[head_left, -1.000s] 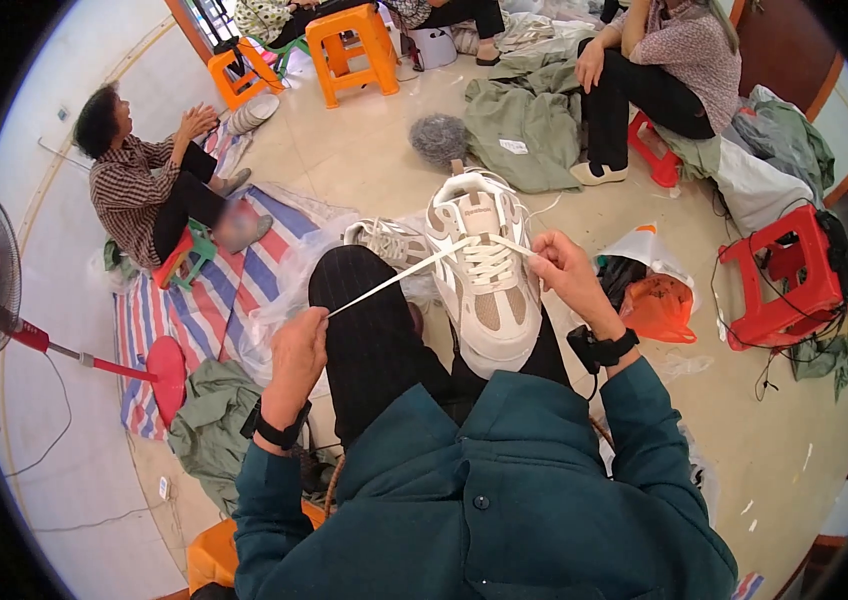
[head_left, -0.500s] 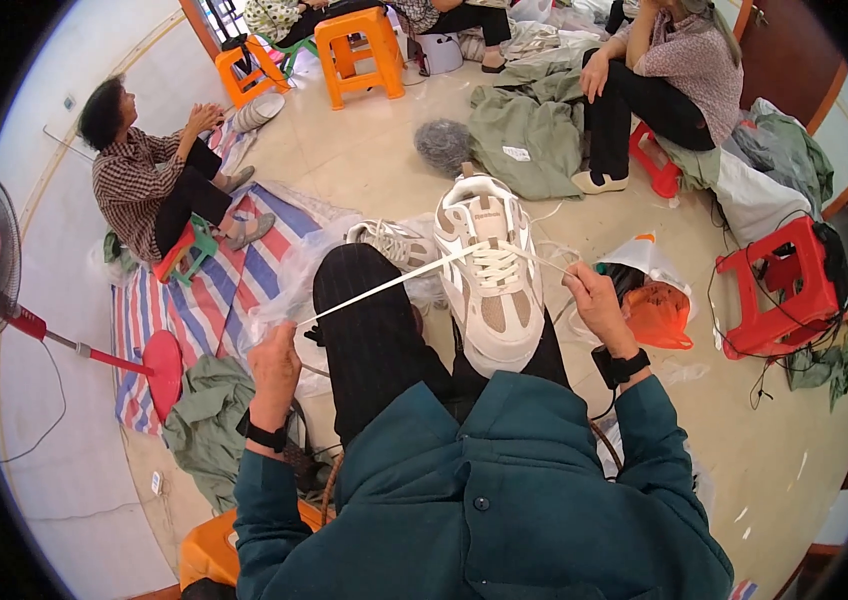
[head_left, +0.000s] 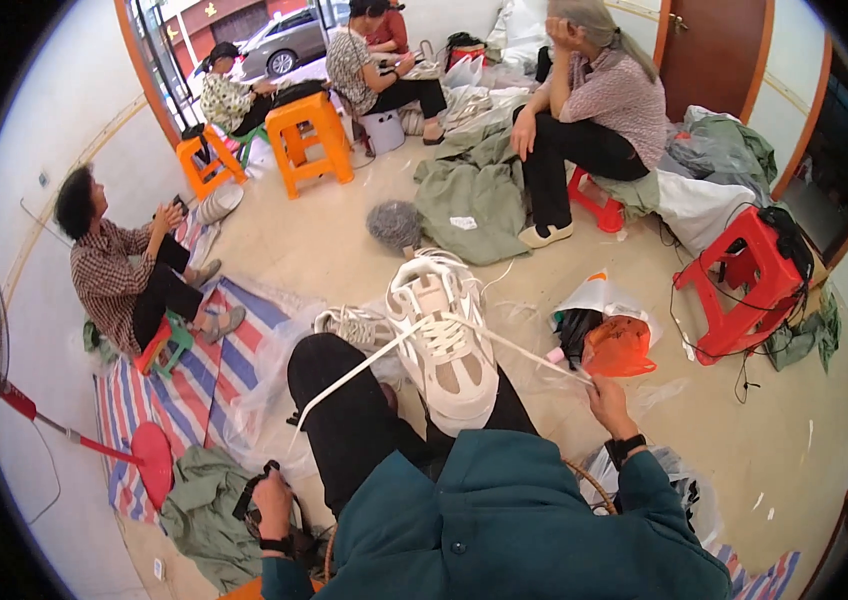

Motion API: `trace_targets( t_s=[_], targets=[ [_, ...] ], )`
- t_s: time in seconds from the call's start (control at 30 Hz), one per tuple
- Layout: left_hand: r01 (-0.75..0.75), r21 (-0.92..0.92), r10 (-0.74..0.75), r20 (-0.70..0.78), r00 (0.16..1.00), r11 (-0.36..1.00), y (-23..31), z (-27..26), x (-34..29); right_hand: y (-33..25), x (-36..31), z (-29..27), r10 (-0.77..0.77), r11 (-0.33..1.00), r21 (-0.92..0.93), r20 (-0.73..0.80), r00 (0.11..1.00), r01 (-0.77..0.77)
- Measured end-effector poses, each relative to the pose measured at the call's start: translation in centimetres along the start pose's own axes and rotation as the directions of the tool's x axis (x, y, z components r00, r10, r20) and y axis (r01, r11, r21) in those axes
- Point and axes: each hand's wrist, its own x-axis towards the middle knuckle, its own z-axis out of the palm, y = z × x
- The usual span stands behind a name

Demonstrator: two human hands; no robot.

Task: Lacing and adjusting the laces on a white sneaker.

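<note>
Shoelace [head_left: 364, 372] ends are pinched in both hands, left [head_left: 272, 497] and right [head_left: 609, 402]; equal, steady tension should seat it evenly across the white sneaker [head_left: 441, 340].

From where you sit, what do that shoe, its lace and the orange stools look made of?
Shoe: seemingly smooth synthetic leather with beige matte panels and a thick, rubbery-looking white sole.
Lace: flat white woven fabric, pulled taut by the right hand.
Orange stools: glossy moulded plastic, judging by their uniform colour and one-piece shape.

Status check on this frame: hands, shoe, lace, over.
Right hand pinching white lace taut. Left hand low, lace end toward it, grip unclear. White sneaker propped on knee. Nothing across lace.
</note>
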Motion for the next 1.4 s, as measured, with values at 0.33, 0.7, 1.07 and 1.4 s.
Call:
trace_targets(
  t_s=[0.33,0.7,1.07,1.4],
  targets=[
    [0.146,-0.175,-0.113,0.187,0.976,0.974,3.1,4.4,-4.0,4.8,-8.2,3.6,0.304,0.942,0.150,-0.010,0.952,-0.300],
    [0.079,-0.227,-0.024,0.236,0.971,0.971,1.5,10.2,-4.3,6.2,-13.3,9.0,0.129,0.983,0.098,0.247,0.960,-0.158],
    [0.058,-0.258,-0.013,0.173,0.985,0.964,1.4,10.3,-3.2,7.5,-14.2,10.8,0.100,0.995,-0.047,0.327,0.940,-0.090],
    [0.031,-0.265,0.008,0.144,0.990,0.964,1.2,9.6,-2.8,8.0,-16.7,11.3,0.275,0.955,-0.187,0.278,0.920,-0.229]
  ],
)
